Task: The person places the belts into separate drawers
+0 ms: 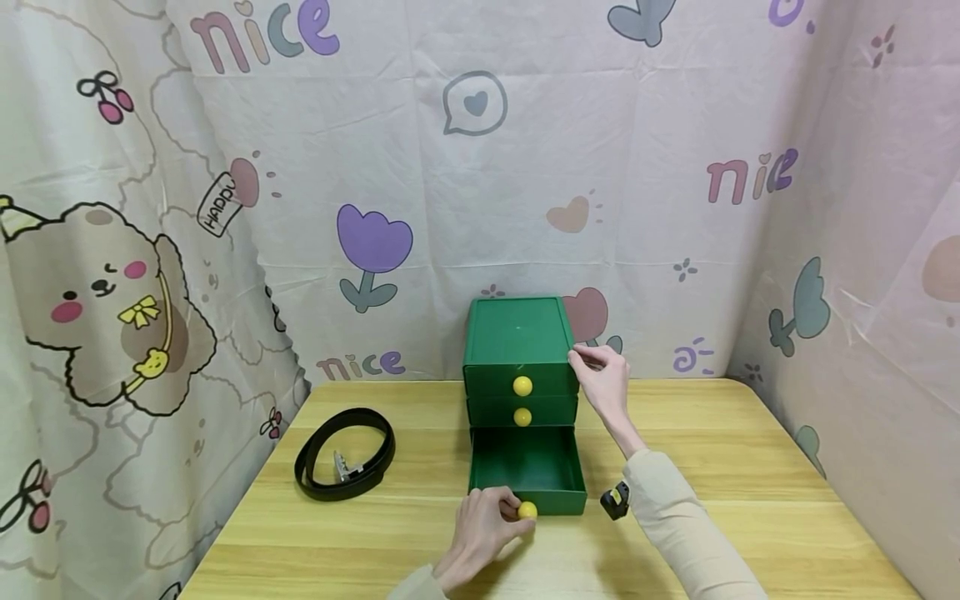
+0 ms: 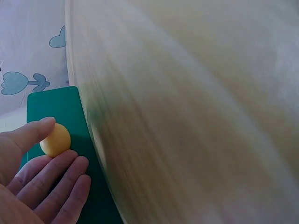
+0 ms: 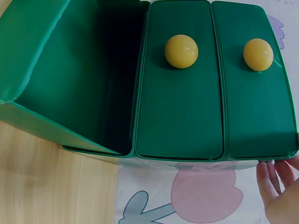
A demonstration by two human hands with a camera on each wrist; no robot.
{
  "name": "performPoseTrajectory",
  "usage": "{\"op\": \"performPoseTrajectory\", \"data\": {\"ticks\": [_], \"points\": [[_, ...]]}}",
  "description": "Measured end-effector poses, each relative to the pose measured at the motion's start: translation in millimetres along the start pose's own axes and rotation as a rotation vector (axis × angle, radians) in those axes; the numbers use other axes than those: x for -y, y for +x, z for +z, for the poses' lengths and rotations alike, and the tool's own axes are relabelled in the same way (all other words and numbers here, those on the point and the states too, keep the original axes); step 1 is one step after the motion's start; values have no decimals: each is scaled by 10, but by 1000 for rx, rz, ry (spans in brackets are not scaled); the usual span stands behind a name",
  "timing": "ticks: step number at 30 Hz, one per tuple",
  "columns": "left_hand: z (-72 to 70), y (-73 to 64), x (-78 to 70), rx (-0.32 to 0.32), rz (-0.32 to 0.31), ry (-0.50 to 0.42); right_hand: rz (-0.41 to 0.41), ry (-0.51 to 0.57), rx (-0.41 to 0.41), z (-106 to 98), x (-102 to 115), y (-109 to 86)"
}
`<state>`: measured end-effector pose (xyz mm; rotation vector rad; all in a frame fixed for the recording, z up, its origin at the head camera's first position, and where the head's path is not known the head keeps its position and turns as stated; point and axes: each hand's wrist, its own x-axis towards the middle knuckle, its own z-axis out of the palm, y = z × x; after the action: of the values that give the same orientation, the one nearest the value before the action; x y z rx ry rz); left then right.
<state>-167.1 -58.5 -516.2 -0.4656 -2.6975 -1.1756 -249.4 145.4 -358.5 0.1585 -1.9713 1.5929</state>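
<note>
A green drawer box (image 1: 519, 332) with three stacked drawers stands at the back middle of the table. Its bottom drawer (image 1: 527, 460) is pulled out and nothing shows inside it; the upper two are closed. My left hand (image 1: 483, 525) pinches the round yellow knob (image 2: 57, 141) of that bottom drawer between thumb and fingers. At the box's upper right edge, my right hand (image 1: 602, 382) holds the side with its fingertips, seen also in the right wrist view. Yellow knobs (image 3: 181, 51) sit on the two closed drawers as well.
On the wooden table (image 1: 675, 533), a coiled black belt (image 1: 306, 467) with a silver buckle lies to the left. A small black and yellow object (image 1: 615, 501), perhaps a tape measure, lies right of the drawer, near my right sleeve. Printed curtains (image 1: 480, 183) surround the table's back and sides.
</note>
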Motion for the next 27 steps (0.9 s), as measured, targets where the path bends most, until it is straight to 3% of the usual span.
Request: {"op": "performPoseTrajectory", "data": {"ticks": [9,15,27], "points": [[-37,4,45,7,20,-37,7,3,2,-2,1,0],[-112,-2,87,-38,70,-63,10,1,4,-6,-14,7],[-506,41,222,-178,94,-132,10,3,10,-14,-15,8]]}}
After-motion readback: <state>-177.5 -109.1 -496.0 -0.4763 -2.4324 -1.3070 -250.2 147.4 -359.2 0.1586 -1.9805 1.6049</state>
